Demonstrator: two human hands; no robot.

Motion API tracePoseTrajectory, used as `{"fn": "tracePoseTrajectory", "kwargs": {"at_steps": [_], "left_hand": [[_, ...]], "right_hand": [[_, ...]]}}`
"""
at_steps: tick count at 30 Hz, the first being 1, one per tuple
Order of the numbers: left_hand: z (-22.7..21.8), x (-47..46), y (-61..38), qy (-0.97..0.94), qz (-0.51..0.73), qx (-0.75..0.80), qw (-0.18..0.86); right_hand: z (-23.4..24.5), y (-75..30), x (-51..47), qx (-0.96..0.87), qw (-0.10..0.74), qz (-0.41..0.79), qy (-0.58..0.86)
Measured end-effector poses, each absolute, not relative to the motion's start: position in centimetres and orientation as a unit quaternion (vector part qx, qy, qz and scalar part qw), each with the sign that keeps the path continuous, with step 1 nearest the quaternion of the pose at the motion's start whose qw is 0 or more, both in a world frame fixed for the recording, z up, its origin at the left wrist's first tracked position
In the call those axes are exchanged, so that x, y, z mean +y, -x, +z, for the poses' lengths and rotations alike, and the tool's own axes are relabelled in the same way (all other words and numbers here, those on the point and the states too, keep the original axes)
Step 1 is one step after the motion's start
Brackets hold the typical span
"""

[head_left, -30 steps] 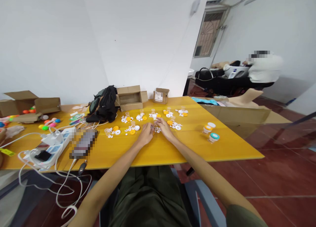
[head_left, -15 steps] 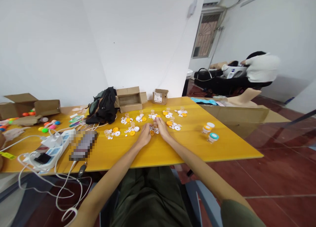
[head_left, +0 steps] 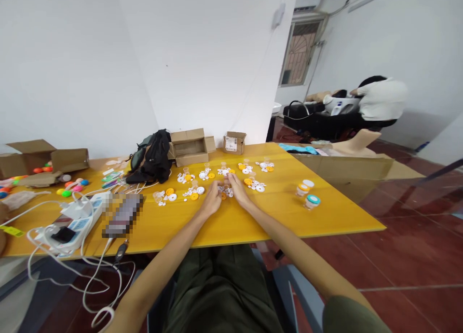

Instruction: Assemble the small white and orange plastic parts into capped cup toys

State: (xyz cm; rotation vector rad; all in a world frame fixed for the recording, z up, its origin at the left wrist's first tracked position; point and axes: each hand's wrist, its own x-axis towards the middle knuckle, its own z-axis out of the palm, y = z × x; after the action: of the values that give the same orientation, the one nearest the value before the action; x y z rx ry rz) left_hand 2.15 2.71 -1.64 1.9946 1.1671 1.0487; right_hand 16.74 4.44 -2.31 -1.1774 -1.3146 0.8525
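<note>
My left hand [head_left: 212, 199] rests on the table at the left side of a small cluster of white parts [head_left: 226, 193], its fingers reaching forward. On the cluster's right side is my right hand [head_left: 238, 190], fingers extended and leaning inward. Both hands look open, set around the cluster rather than gripped on a part. Part of the cluster is hidden behind them. Similar groups surround it: an orange ring-like lid [head_left: 194, 196] with white pieces lies to the left, and a white disc [head_left: 260, 188] with small pieces to the right. Small clear cups [head_left: 157, 196] stand by several groups.
Two lidded clear jars, one with a teal lid [head_left: 313, 199], stand at the right. A phone [head_left: 123, 216], a power strip [head_left: 79, 222] and white cables occupy the left. Behind are a black bag [head_left: 152, 159] and open cardboard boxes [head_left: 190, 147]. Another person [head_left: 383, 99] sits far right.
The view has shifted very slightly. My hands stay in nearly the same place around the cluster, and the table items have not moved.
</note>
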Motion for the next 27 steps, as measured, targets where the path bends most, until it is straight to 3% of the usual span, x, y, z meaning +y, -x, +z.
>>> {"fn": "tracePoseTrajectory", "kwargs": {"at_steps": [6, 11, 19, 23, 27], "left_hand": [[-1.9, 2.6, -2.2, -0.750, 0.424, 0.423, 0.281], [-1.7, 2.0, -2.3, -0.823, 0.400, 0.367, 0.164], [-1.3, 0.2, -2.7, -0.922, 0.257, 0.289, 0.018], [-1.0, 0.2, -2.8, -0.925, 0.221, 0.310, -0.002], [-0.9, 0.2, -2.7, -0.922, 0.217, 0.319, -0.017]], "right_hand": [[-2.8, -18.6, 1.5, -0.547, 0.578, 0.367, 0.482], [-3.5, -21.1, -2.0, -0.585, 0.533, 0.345, 0.504], [-4.4, -25.1, -7.3, -0.676, 0.445, 0.203, 0.551], [-3.3, -27.0, -6.6, -0.682, 0.452, 0.115, 0.562], [-2.2, -27.9, -2.5, -0.676, 0.461, 0.105, 0.565]]}}
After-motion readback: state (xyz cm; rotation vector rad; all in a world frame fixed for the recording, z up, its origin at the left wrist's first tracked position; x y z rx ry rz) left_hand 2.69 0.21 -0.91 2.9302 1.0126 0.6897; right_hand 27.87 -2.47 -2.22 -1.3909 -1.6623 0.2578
